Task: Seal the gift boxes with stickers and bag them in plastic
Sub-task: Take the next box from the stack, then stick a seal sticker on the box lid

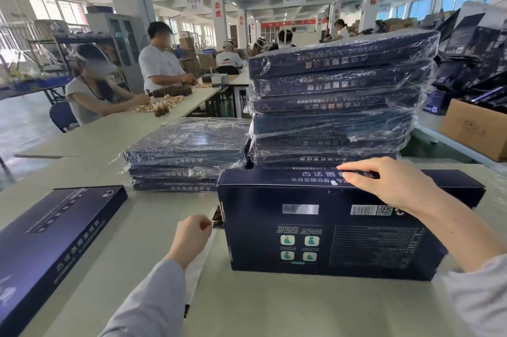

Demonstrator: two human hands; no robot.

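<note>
Factory table (247,309): right hand (384,186) grips gift box (329,240), left hand (190,235) pinches sticker (216,217).

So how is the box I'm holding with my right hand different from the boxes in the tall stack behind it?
The held box is bare cardboard; those in the tall stack are bagged in clear plastic. The held box stands on its long edge, barcode side facing you, steadied by your right hand; those in the tall stack lie flat. Both are the same dark blue with pale lettering.
</note>
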